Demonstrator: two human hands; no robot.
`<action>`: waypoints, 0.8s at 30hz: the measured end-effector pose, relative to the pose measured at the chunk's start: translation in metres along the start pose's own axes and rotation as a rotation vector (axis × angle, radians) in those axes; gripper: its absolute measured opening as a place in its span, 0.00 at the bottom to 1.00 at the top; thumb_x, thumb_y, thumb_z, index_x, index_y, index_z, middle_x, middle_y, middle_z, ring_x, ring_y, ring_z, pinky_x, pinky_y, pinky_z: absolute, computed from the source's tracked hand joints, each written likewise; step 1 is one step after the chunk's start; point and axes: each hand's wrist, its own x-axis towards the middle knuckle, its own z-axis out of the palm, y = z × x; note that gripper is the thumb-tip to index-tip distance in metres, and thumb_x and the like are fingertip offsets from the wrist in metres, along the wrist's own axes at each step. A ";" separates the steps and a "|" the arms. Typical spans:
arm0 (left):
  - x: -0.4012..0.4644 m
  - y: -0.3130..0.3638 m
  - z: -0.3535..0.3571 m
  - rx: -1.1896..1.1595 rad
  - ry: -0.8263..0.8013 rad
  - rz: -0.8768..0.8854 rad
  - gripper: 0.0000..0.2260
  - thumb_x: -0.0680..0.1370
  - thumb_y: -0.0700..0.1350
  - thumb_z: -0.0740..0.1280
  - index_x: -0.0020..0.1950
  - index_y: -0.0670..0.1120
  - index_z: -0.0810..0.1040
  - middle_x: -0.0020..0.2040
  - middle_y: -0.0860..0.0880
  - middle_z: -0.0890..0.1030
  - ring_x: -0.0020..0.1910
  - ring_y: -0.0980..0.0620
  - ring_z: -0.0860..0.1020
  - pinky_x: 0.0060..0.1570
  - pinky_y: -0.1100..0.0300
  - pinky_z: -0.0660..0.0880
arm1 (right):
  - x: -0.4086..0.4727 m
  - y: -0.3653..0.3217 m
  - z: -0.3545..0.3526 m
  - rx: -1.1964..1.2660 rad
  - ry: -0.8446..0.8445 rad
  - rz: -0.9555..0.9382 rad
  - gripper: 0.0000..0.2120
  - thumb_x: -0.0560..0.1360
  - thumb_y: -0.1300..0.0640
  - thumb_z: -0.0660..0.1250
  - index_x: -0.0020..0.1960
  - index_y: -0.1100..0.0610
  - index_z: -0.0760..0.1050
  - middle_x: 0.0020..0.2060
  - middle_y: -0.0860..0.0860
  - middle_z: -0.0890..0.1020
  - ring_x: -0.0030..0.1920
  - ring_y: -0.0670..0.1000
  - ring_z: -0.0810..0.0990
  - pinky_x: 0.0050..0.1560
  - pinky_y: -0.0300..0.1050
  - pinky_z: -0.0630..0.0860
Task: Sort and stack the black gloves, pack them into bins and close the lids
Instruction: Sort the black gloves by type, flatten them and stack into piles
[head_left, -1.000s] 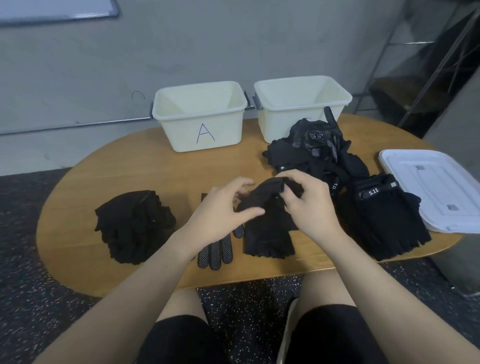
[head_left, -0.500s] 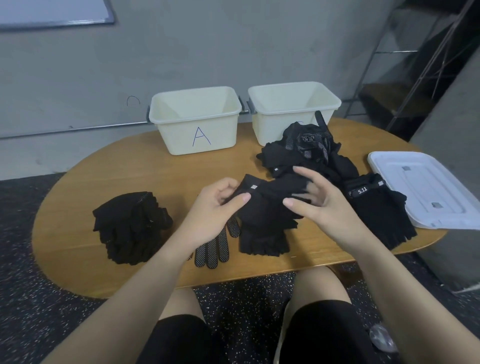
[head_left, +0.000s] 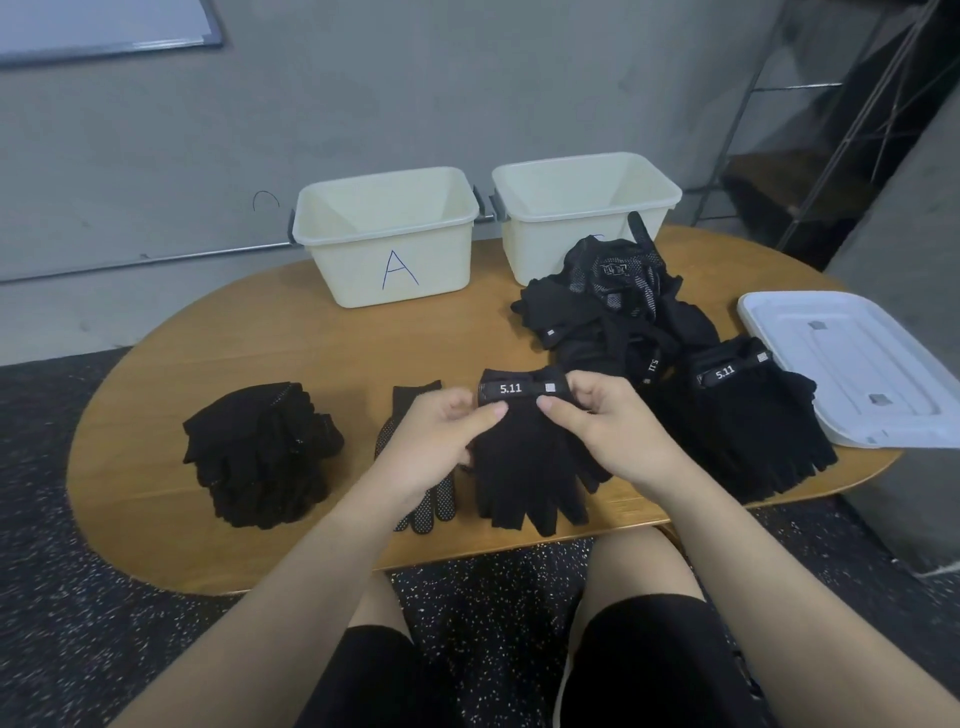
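A black fingerless glove (head_left: 524, 467) with a "5.11" wrist strap lies flat at the table's front middle. My left hand (head_left: 436, 441) pinches its cuff at the left, and my right hand (head_left: 608, 431) pinches the cuff at the right. Under my left wrist lies a dotted-palm glove (head_left: 431, 509). A neat stack of black gloves (head_left: 260, 452) stands at the left. An unsorted heap of gloves (head_left: 613, 312) sits behind my right hand, with another 5.11 stack (head_left: 743, 426) to the right. Bin A (head_left: 389, 234) and a second bin (head_left: 582, 202) stand open at the back.
White bin lids (head_left: 852, 364) lie stacked at the table's right edge. The wooden oval table (head_left: 260, 343) has a grey wall behind it. A metal shelf frame (head_left: 831, 130) stands at the back right. My knees are under the front edge.
The glove that both hands held bunched up in the air now lies spread flat on the table with its 5.11 strap facing up. Both hands have shifted to its cuff.
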 end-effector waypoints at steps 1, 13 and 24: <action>0.002 -0.006 0.002 0.020 0.033 -0.052 0.08 0.82 0.48 0.69 0.57 0.46 0.84 0.50 0.49 0.88 0.49 0.48 0.87 0.55 0.42 0.83 | 0.003 0.006 0.003 -0.010 0.029 0.027 0.05 0.82 0.61 0.68 0.49 0.61 0.82 0.45 0.55 0.88 0.47 0.53 0.87 0.47 0.48 0.84; 0.045 -0.026 0.009 0.306 0.284 -0.069 0.09 0.81 0.49 0.71 0.56 0.45 0.85 0.52 0.50 0.86 0.48 0.49 0.85 0.48 0.54 0.82 | 0.045 0.048 0.007 -0.528 0.213 0.043 0.13 0.80 0.46 0.70 0.40 0.51 0.74 0.38 0.47 0.81 0.42 0.49 0.78 0.39 0.47 0.75; 0.074 -0.035 0.011 0.492 0.213 -0.149 0.08 0.80 0.51 0.72 0.44 0.50 0.83 0.33 0.46 0.84 0.27 0.50 0.81 0.27 0.59 0.78 | 0.065 0.075 0.002 -0.859 0.206 0.108 0.17 0.81 0.42 0.66 0.42 0.53 0.69 0.33 0.46 0.71 0.39 0.54 0.74 0.38 0.47 0.65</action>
